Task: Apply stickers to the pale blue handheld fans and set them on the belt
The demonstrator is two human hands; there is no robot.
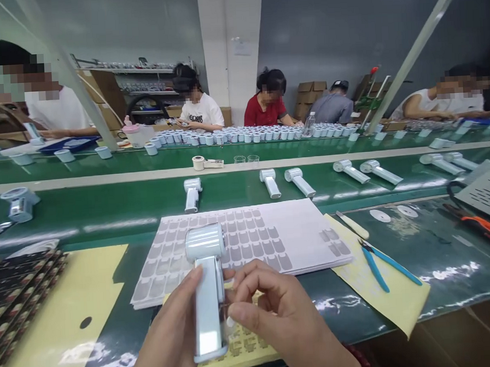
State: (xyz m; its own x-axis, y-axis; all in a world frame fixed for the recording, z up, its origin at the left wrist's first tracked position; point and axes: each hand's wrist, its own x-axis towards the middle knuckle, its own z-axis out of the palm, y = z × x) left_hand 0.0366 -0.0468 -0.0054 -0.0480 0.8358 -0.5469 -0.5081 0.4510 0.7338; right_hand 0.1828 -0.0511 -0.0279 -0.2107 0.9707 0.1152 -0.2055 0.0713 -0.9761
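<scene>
In the middle foreground, my left hand grips a pale-blue handheld fan, its drum-shaped head up and its handle toward me. My right hand is curled close to the right side of the handle, thumb and forefinger pinched together. A small, pale, see-through bit shows by the thumb tip, too small to name. Beyond the fan lies a stack of white label sheets with rows of grey stickers. Beneath my hands is a yellow sheet with printed marks.
Several similar fans lie on the green conveyor belt. Blue-handled nippers and a cream-handled tool rest at right on yellow paper. Orange-handled pliers sit farther right. Co-workers work across the belt behind many small cups.
</scene>
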